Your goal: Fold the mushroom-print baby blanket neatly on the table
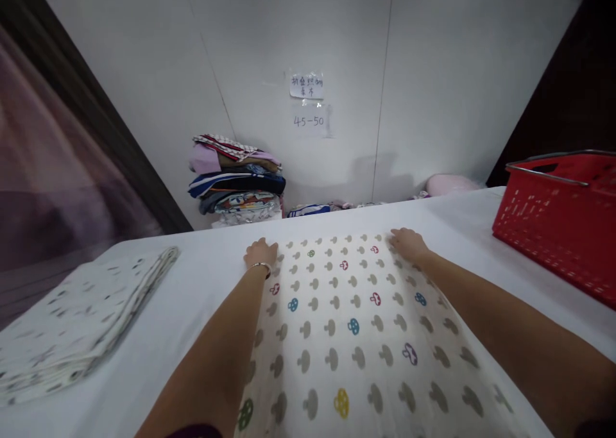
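Observation:
A white cloth printed with grey and coloured mushrooms (342,310) lies stretched over the white table, its near part running out of the bottom of the view. At its far left corner is my left hand (260,254), with a bracelet at the wrist; the fingers are closed on the cloth's edge. My right hand (408,243) pinches the far right corner in the same way. Between the two hands the far edge runs fairly straight, while the sides slope down in soft folds. Off to the left, a folded white cloth with dark specks (81,319) rests apart from both hands.
On the right stands a red plastic basket (558,213) with a metal handle. Behind the table (212,244), a tall stack of folded fabrics (238,178) leans near the wall. Two paper notes (308,101) are taped there. A sheer pinkish curtain (58,162) hangs at the left.

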The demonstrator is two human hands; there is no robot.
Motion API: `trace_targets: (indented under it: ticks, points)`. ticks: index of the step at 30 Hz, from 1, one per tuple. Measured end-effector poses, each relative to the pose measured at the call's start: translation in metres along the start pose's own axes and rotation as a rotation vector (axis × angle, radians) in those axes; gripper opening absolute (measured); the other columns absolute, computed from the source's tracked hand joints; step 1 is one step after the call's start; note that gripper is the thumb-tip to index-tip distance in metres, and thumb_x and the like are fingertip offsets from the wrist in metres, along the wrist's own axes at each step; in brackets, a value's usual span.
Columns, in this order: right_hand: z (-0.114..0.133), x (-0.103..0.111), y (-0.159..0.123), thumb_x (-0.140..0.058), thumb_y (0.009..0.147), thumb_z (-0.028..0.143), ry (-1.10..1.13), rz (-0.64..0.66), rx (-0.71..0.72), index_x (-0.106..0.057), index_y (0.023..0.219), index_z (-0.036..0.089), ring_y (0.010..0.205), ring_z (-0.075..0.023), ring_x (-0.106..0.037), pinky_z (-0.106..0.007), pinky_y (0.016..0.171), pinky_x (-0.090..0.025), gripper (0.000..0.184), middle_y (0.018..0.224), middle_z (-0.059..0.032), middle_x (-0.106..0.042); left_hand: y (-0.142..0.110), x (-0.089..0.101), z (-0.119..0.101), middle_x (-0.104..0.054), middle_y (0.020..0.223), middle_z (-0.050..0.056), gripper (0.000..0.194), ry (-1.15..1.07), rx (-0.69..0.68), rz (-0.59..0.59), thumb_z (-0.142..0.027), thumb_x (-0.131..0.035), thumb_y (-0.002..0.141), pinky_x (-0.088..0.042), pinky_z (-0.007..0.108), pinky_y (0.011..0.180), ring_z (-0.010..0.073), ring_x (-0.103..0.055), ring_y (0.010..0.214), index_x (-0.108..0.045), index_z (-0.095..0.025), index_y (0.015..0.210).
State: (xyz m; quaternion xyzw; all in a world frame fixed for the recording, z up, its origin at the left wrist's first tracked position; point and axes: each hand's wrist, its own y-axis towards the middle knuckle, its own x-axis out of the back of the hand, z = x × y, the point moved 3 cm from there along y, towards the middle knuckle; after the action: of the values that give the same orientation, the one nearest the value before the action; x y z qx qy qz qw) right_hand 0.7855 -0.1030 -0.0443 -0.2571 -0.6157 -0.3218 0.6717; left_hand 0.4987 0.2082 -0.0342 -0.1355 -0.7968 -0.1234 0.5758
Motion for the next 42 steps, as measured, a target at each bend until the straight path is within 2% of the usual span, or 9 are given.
trace_targets:
  ticks: [4, 8, 15, 20, 23, 27, 31, 36, 42]
  points:
    - [-0.007, -0.001, 0.015, -0.047, 0.085, 0.035, 0.026, 0.014, -0.055, -0.062, 0.110, 0.015, 0.097, -0.0254, -0.056, -0.032, 0.076, -0.040, 0.036, 0.110, -0.0141, -0.061, 0.013, 0.000, 0.000, -0.054, 0.124, 0.015, 0.040, -0.035, -0.003, 0.004, -0.038, -0.051, 0.073, -0.040, 0.042, 0.090, 0.0325, -0.047, 0.115, -0.061, -0.017, 0.107]
    - [0.000, 0.005, 0.023, -0.043, 0.086, 0.035, 0.067, -0.041, -0.051, -0.065, 0.096, 0.016, 0.088, -0.0206, -0.057, -0.029, 0.071, -0.039, 0.030, 0.100, -0.0105, -0.064, 0.020, 0.005, 0.009, -0.059, 0.117, 0.012, 0.041, -0.098, -0.002, -0.041, -0.036, -0.043, 0.080, -0.044, 0.033, 0.084, 0.0252, -0.055, 0.106, -0.054, -0.018, 0.114]
    - [0.025, 0.001, 0.025, -0.040, 0.088, 0.028, -0.007, -0.081, -0.011, -0.063, 0.095, 0.015, 0.095, -0.0236, -0.055, -0.035, 0.080, -0.037, 0.028, 0.103, -0.0125, -0.063, 0.016, 0.008, 0.020, -0.058, 0.121, 0.012, 0.044, -0.114, 0.034, -0.067, -0.039, -0.044, 0.082, -0.043, 0.037, 0.087, 0.0264, -0.054, 0.109, -0.050, -0.017, 0.120]
    - [0.040, -0.001, -0.010, -0.034, 0.090, 0.035, -0.018, -0.208, 0.173, -0.052, 0.123, 0.015, 0.130, -0.0272, -0.028, -0.043, 0.103, -0.023, 0.042, 0.138, -0.0123, -0.042, -0.026, 0.010, 0.000, -0.034, 0.145, 0.009, 0.055, 0.024, -0.367, -0.161, -0.045, -0.040, 0.086, -0.023, 0.040, 0.108, 0.0245, -0.027, 0.133, -0.039, -0.017, 0.133]
    - [0.058, -0.012, -0.043, -0.028, 0.090, 0.049, 0.008, -0.113, 0.388, -0.039, 0.136, 0.018, 0.137, -0.0252, -0.013, -0.043, 0.109, -0.012, 0.057, 0.147, -0.0080, -0.028, -0.051, -0.005, 0.001, -0.025, 0.149, 0.006, 0.060, 0.148, -0.586, -0.061, -0.054, -0.035, 0.086, -0.010, 0.044, 0.111, 0.0249, -0.017, 0.138, -0.037, -0.021, 0.136]
    - [0.073, -0.022, -0.059, -0.020, 0.088, 0.059, 0.057, 0.142, 0.385, -0.029, 0.142, 0.018, 0.138, -0.0240, -0.014, -0.042, 0.110, -0.012, 0.068, 0.150, -0.0061, -0.021, -0.045, -0.018, 0.010, -0.023, 0.150, 0.008, 0.072, 0.191, -0.474, 0.156, -0.064, -0.030, 0.082, -0.013, 0.047, 0.110, 0.0268, -0.016, 0.138, -0.031, -0.021, 0.140]
    - [0.074, -0.006, -0.076, -0.021, 0.088, 0.059, 0.076, 0.147, 0.315, -0.029, 0.142, 0.017, 0.138, -0.0261, -0.011, -0.045, 0.110, -0.011, 0.069, 0.151, -0.0083, -0.019, -0.047, 0.000, 0.006, -0.021, 0.150, 0.006, 0.061, 0.181, -0.408, 0.198, -0.057, -0.029, 0.086, -0.016, 0.048, 0.109, 0.0258, -0.014, 0.139, -0.034, -0.026, 0.138]
    - [0.040, 0.002, -0.169, -0.018, 0.088, 0.063, 0.141, 0.099, 0.319, -0.025, 0.144, 0.019, 0.139, -0.0239, -0.009, -0.046, 0.111, -0.010, 0.072, 0.151, -0.0081, -0.016, -0.132, 0.022, 0.026, -0.025, 0.149, 0.004, 0.053, 0.216, -0.600, 0.123, -0.049, -0.038, 0.087, -0.017, 0.046, 0.110, 0.0251, -0.017, 0.138, -0.039, -0.029, 0.136]
    - [0.000, -0.008, -0.273, -0.022, 0.089, 0.061, 0.109, 0.074, 0.276, -0.029, 0.142, 0.019, 0.138, -0.0236, -0.012, -0.047, 0.111, -0.013, 0.069, 0.150, -0.0087, -0.019, -0.230, 0.022, 0.079, -0.024, 0.149, 0.005, 0.062, 0.230, -0.603, 0.133, -0.054, -0.036, 0.086, -0.013, 0.047, 0.111, 0.0254, -0.015, 0.139, -0.034, -0.023, 0.140]
